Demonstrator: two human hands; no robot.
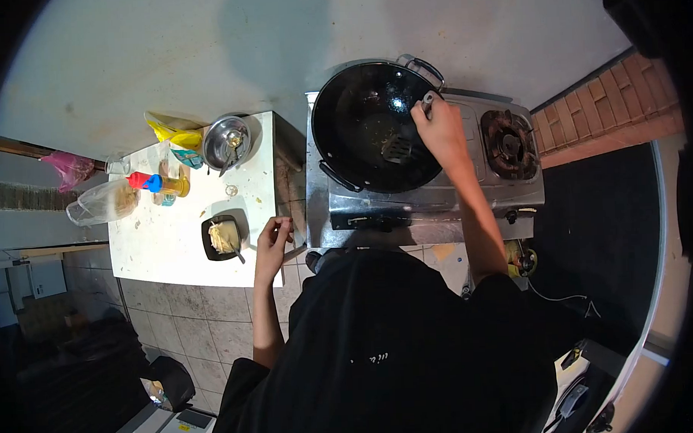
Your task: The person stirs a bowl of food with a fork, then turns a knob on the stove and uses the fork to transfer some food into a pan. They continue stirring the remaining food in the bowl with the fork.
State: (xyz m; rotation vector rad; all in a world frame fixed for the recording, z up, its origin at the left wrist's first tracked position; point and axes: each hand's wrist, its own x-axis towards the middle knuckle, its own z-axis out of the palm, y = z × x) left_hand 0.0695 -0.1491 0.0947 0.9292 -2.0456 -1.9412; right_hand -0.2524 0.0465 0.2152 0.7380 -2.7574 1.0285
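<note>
Right hand [443, 133] grips slotted spatula [397, 149] in wok [343, 132]
It's likely light and stiff; hold its handle [428, 97]. Left hand [273, 243] curls; can't tell if empty.

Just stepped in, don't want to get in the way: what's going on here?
A person's right hand holds a slotted spatula in a black wok on the stove. The left hand is by the white table, nothing visible in its grip. On that table sit a dark bowl of pale food and a metal bowl.
</note>
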